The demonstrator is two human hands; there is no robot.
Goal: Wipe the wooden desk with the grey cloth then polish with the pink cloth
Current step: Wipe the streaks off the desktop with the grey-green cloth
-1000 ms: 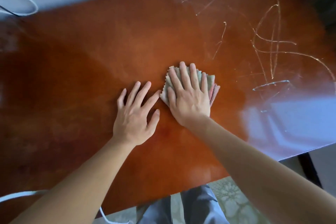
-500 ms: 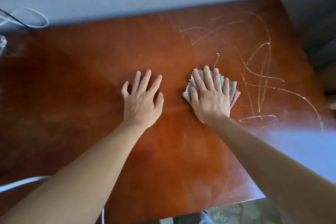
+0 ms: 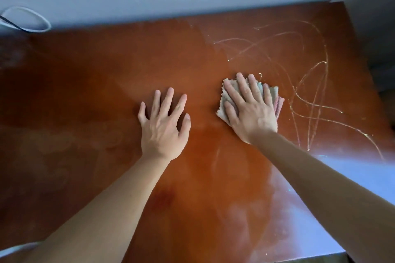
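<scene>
My right hand (image 3: 249, 111) presses flat, fingers straight, on a folded grey cloth (image 3: 224, 100) in the middle of the reddish wooden desk (image 3: 106, 92). A pink cloth (image 3: 279, 104) peeks out from under the grey one at its right edge. My left hand (image 3: 164, 126) rests flat on the bare wood a hand's width to the left, fingers spread. Thin pale streaks (image 3: 310, 100) curl across the desk right of the cloths.
A white cable loop (image 3: 27, 19) lies at the desk's far left corner by the wall. Another white cable (image 3: 15, 249) crosses the near left edge. The desk's right edge and near right corner are in view, with glare on the wood there.
My right hand has slid the cloths to the right, away from my left hand, toward the streaks. The view has tilted up to show the wall.
</scene>
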